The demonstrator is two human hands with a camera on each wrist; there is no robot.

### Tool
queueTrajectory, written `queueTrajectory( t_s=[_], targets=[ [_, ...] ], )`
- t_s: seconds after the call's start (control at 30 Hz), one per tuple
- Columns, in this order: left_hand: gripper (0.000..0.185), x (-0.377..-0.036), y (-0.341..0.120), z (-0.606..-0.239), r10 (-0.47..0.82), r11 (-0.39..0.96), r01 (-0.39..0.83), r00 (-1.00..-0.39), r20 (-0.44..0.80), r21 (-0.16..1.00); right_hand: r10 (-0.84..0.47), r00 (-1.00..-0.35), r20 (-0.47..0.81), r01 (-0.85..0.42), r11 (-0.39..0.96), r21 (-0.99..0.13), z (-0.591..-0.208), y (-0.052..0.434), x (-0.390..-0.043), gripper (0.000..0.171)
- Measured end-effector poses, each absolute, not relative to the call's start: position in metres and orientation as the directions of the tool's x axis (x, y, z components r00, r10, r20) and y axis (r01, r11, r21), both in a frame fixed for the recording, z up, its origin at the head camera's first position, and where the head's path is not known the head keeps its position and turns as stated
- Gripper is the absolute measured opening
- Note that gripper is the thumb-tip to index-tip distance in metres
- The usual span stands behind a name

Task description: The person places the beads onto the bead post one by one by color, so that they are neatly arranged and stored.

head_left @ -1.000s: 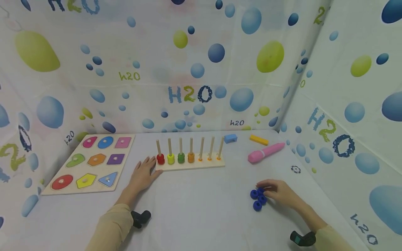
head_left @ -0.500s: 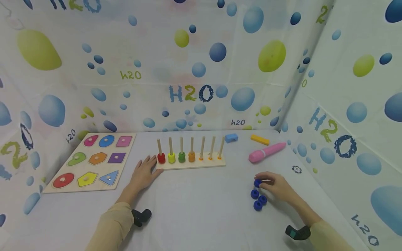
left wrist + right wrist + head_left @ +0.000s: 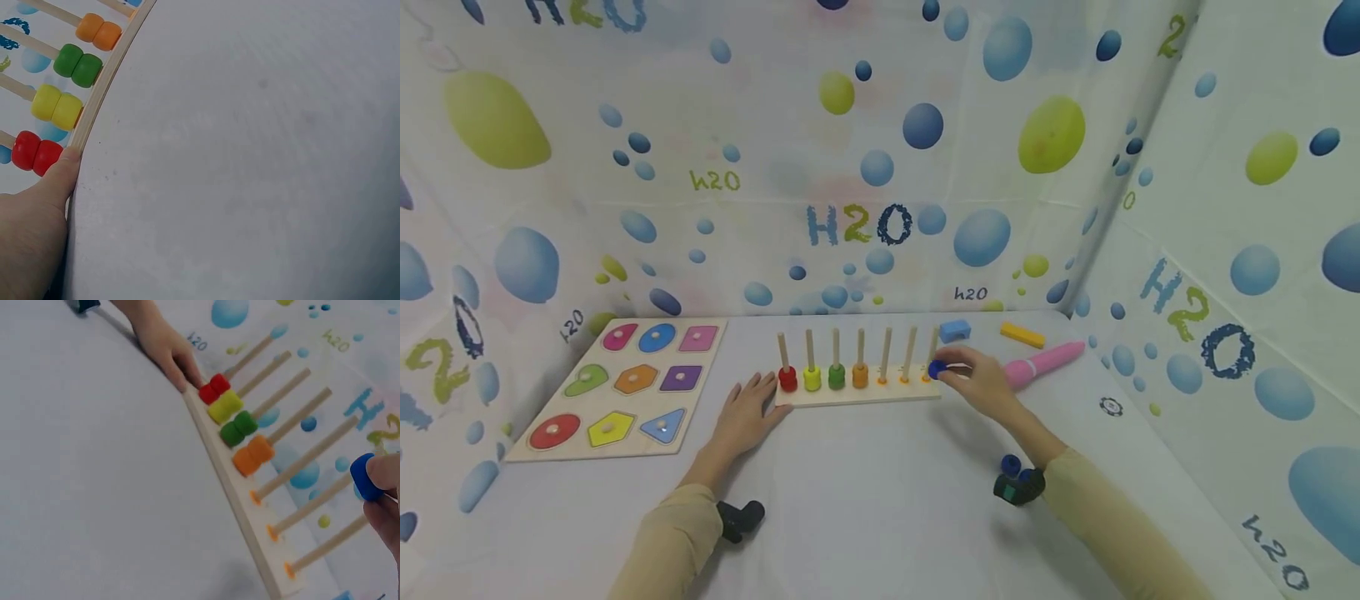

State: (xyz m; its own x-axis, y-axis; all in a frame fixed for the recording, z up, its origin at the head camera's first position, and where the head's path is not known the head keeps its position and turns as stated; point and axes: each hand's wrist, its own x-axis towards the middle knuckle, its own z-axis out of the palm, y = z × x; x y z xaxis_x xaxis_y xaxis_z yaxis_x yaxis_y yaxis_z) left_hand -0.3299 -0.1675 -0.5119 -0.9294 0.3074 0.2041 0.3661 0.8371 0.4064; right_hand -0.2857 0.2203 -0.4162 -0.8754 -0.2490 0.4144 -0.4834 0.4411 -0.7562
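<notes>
A wooden peg board (image 3: 895,394) stands upright-pegged at the table's middle. Its four left pegs carry paired beads: red (image 3: 37,153), yellow (image 3: 57,107), green (image 3: 78,65) and orange (image 3: 99,32); the three pegs to the right are bare. My left hand (image 3: 745,421) lies at the board's left end, fingers extended, thumb touching its front edge. Between thumb and fingers my right hand (image 3: 981,385) pinches a blue bead (image 3: 367,478), close to the tops of the rightmost pegs in the right wrist view. More blue beads (image 3: 1011,465) lie on the table, partly hidden behind the right wrist's camera.
A shape puzzle board (image 3: 625,406) lies at the left. Behind the right hand are a blue block (image 3: 955,331), a yellow stick-shaped block (image 3: 1022,335) and a pink pen-shaped object (image 3: 1048,361). Patterned cloth walls (image 3: 775,250) close off the back and sides.
My right hand has picked one blue bead from the cluster and carried it left and away from me to the board's right end. The left hand has stayed in place.
</notes>
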Motion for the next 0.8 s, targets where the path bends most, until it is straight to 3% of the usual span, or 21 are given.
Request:
queueTrajectory(
  t_s=[0.17, 0.33, 0.53, 0.8],
  targets=[
    [0.068, -0.329, -0.167, -0.512, 0.309, 0.834, 0.37, -0.928, 0.209, 0.408, -0.246, -0.838, 0.488, -0.546, 0.419, -0.726, -0.415, 0.192, -0.323, 0.029],
    [0.068, -0.327, -0.167, -0.515, 0.303, 0.839, 0.361, -0.931, 0.202, 0.408, -0.237, -0.82, 0.521, -0.565, 0.486, -0.667, -0.4, 0.168, -0.343, 0.028],
    [0.069, -0.328, -0.166, -0.517, 0.301, 0.843, 0.356, -0.934, 0.195, 0.405, -0.281, -0.824, 0.492, -0.555, 0.577, -0.6, -0.392, 0.155, -0.353, 0.03],
    [0.069, -0.33, -0.169, -0.515, 0.301, 0.844, 0.361, -0.931, 0.207, 0.396, -0.294, -0.822, 0.488, -0.556, 0.601, -0.574, -0.392, 0.152, -0.357, 0.03]
  ],
)
